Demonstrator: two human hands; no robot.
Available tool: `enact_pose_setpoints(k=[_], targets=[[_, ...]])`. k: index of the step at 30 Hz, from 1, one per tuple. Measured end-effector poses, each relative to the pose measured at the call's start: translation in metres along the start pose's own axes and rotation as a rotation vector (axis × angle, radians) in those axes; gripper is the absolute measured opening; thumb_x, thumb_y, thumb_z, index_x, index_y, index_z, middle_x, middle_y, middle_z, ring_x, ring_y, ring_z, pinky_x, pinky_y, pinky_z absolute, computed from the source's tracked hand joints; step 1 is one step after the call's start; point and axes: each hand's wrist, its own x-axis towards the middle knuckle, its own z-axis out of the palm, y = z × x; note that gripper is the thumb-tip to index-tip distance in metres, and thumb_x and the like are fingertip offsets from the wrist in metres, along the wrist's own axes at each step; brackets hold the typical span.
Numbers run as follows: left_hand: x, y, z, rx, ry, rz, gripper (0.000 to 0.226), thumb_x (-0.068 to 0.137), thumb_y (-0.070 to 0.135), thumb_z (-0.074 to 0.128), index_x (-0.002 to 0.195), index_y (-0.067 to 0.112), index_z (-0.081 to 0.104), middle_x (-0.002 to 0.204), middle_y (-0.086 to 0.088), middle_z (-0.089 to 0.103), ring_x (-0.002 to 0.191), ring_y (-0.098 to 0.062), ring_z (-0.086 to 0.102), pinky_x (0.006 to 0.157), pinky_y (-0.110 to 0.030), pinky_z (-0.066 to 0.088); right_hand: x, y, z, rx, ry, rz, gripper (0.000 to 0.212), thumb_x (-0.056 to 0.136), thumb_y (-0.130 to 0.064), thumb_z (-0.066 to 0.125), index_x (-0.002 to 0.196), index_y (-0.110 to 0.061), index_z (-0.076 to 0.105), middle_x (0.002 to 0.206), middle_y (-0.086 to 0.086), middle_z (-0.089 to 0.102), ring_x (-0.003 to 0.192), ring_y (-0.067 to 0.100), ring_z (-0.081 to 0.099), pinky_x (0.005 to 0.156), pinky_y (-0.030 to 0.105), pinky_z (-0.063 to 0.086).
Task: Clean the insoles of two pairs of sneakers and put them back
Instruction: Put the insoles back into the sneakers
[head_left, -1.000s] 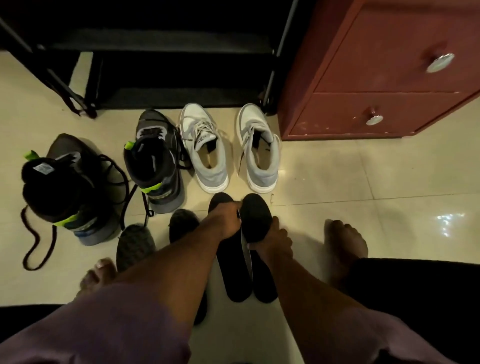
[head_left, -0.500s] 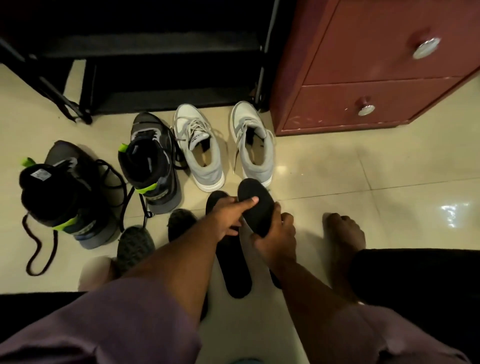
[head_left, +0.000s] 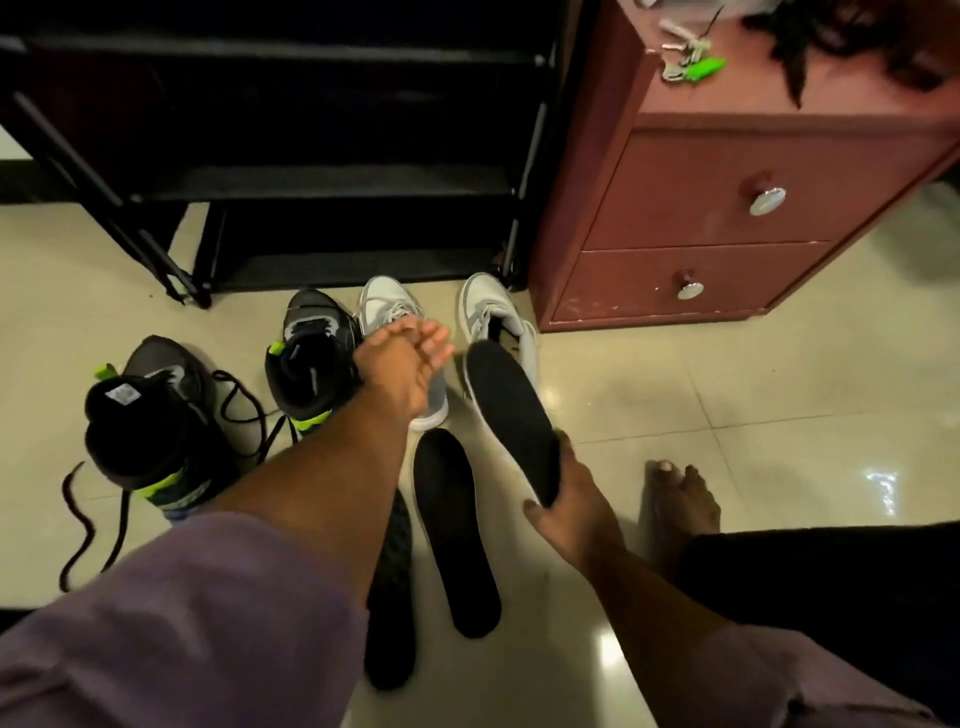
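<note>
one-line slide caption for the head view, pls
Right hand holds a black insole near the grey sneakers; open left hand reaches forward, another insole on the floor.

Tile floor (head_left: 727, 415): grey sneakers (head_left: 493, 312), black sneakers (head_left: 156, 415), flat insole (head_left: 452, 530).

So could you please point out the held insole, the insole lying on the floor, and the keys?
held insole (head_left: 511, 410): head view, middle of its black face.
floor insole (head_left: 454, 525): head view, mid-length of its top.
keys (head_left: 688, 60): head view, the bunch beside the green tag.

no readable text, white tongue label (head_left: 122, 393) on the black sneaker (head_left: 150, 426) too blurred
</note>
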Motion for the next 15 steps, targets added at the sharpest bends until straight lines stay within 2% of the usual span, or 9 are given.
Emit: enact_pose_setpoints(k=[1, 3, 6, 8, 10, 11, 12, 13, 15], targets=[[0.008, 0.010, 0.001, -0.076, 0.002, 0.037, 0.017, 0.100, 0.002, 0.047, 0.088, 0.008, 0.058, 0.089, -0.016, 0.067, 0.076, -0.025, 0.071, 0.063, -0.034, 0.061, -0.001, 0.009, 0.001, 0.037, 0.026, 0.067, 0.097, 0.070, -0.049, 0.070, 0.147, -0.038, 0.012, 0.124, 0.000, 0.053, 0.111, 0.026, 0.059, 0.092, 0.042, 0.051], [0.021, 0.019, 0.006, 0.037, 0.027, 0.121, 0.017, 0.102, 0.003, 0.045, 0.090, 0.008, 0.056, 0.089, -0.016, 0.067, 0.075, -0.025, 0.070, 0.072, -0.037, 0.061, 0.000, 0.014, 0.004, 0.088, 0.076, 0.117, 0.097, 0.063, -0.058, 0.074, 0.143, -0.036, 0.024, 0.123, -0.003, 0.055, 0.110, 0.023, 0.059, 0.091, 0.041, 0.052], [0.038, 0.000, 0.009, 0.294, 0.087, 0.131, 0.019, 0.099, 0.000, 0.049, 0.089, 0.010, 0.062, 0.077, -0.012, 0.068, 0.056, -0.020, 0.064, 0.048, -0.029, 0.053, 0.018, -0.008, 0.004, 0.318, 0.115, 0.157, 0.091, 0.054, -0.071, 0.074, 0.131, -0.035, 0.038, 0.117, -0.010, 0.058, 0.105, 0.017, 0.059, 0.089, 0.037, 0.053], [0.042, -0.022, 0.008, 0.436, 0.067, 0.093, 0.023, 0.094, -0.007, 0.050, 0.093, 0.010, 0.066, 0.078, -0.014, 0.067, 0.052, -0.019, 0.058, 0.042, -0.022, 0.045, 0.031, -0.025, 0.000, 0.485, 0.190, 0.206, 0.078, 0.057, -0.070, 0.075, 0.119, -0.034, 0.044, 0.106, -0.011, 0.059, 0.098, 0.017, 0.060, 0.087, 0.035, 0.054], [0.042, -0.048, 0.007, 0.665, -0.093, 0.098, 0.032, 0.092, -0.007, 0.054, 0.117, 0.009, 0.064, 0.090, -0.010, 0.065, 0.067, -0.021, 0.060, 0.052, -0.021, 0.050, 0.043, -0.037, -0.007, 0.585, 0.233, 0.245, 0.063, 0.064, -0.062, 0.076, 0.110, -0.032, 0.044, 0.100, -0.010, 0.058, 0.093, 0.018, 0.060, 0.085, 0.031, 0.052], [0.043, -0.059, 0.009, 0.811, -0.195, 0.151, 0.042, 0.089, -0.007, 0.059, 0.129, 0.009, 0.060, 0.101, -0.008, 0.066, 0.083, -0.024, 0.064, 0.067, -0.025, 0.054, 0.049, -0.039, -0.011, 0.600, 0.232, 0.252, 0.056, 0.069, -0.056, 0.076, 0.108, -0.030, 0.045, 0.099, -0.009, 0.058, 0.091, 0.017, 0.059, 0.084, 0.031, 0.051], [0.045, -0.067, 0.011, 0.941, -0.282, 0.224, 0.053, 0.086, -0.006, 0.064, 0.136, 0.010, 0.056, 0.115, -0.008, 0.065, 0.101, -0.026, 0.064, 0.083, -0.027, 0.052, 0.054, -0.041, -0.014, 0.595, 0.219, 0.258, 0.049, 0.074, -0.051, 0.075, 0.105, -0.025, 0.048, 0.098, -0.008, 0.058, 0.090, 0.018, 0.059, 0.082, 0.030, 0.050], [0.045, -0.074, 0.014, 1.024, -0.342, 0.291, 0.060, 0.084, -0.006, 0.066, 0.139, 0.012, 0.053, 0.124, -0.007, 0.063, 0.113, -0.024, 0.060, 0.092, -0.025, 0.046, 0.059, -0.041, -0.015, 0.567, 0.204, 0.263, 0.042, 0.078, -0.048, 0.072, 0.103, -0.021, 0.052, 0.096, -0.007, 0.059, 0.089, 0.018, 0.059, 0.079, 0.029, 0.049], [0.046, -0.079, 0.026, 1.050, -0.364, 0.316, 0.060, 0.085, -0.007, 0.062, 0.140, 0.016, 0.052, 0.123, -0.002, 0.059, 0.114, -0.018, 0.056, 0.090, -0.019, 0.043, 0.068, -0.041, -0.015, 0.440, 0.167, 0.257, 0.036, 0.084, -0.046, 0.067, 0.100, -0.015, 0.058, 0.088, -0.004, 0.059, 0.085, 0.019, 0.059, 0.073, 0.028, 0.047]])
